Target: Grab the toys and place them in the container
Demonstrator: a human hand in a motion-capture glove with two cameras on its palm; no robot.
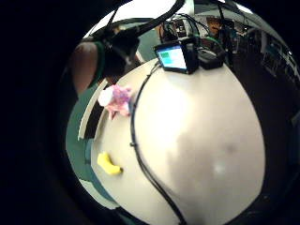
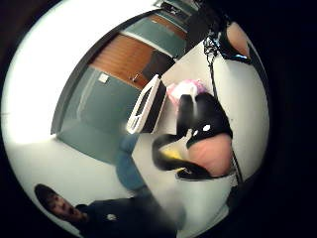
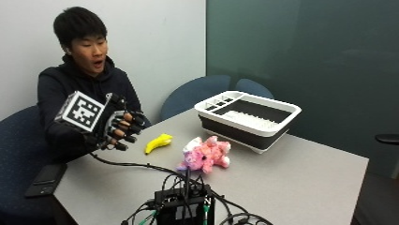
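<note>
In the outside view my gloved right hand (image 3: 118,127) hovers above the table's near left edge, fingers loosely curled and holding nothing. A yellow banana toy (image 3: 158,142) lies on the table just to the right of it, apart from the fingers. Further right lies a pink plush toy (image 3: 205,156). Behind the plush stands the container (image 3: 249,117), a black tub with a white rim. The little finger side palm view shows the banana (image 1: 108,164), the plush (image 1: 119,99) and the container's rim (image 1: 89,119). In the thumb side palm view my fingers (image 2: 203,121) curl in front of the banana (image 2: 171,153) and plush (image 2: 184,89).
A black electronics box (image 3: 184,206) with several cables sits at the table's front edge, and one cable (image 3: 124,164) runs from it to my hand. A dark phone (image 3: 43,180) lies at the left corner. Blue chairs (image 3: 199,93) stand behind the grey table (image 3: 299,178).
</note>
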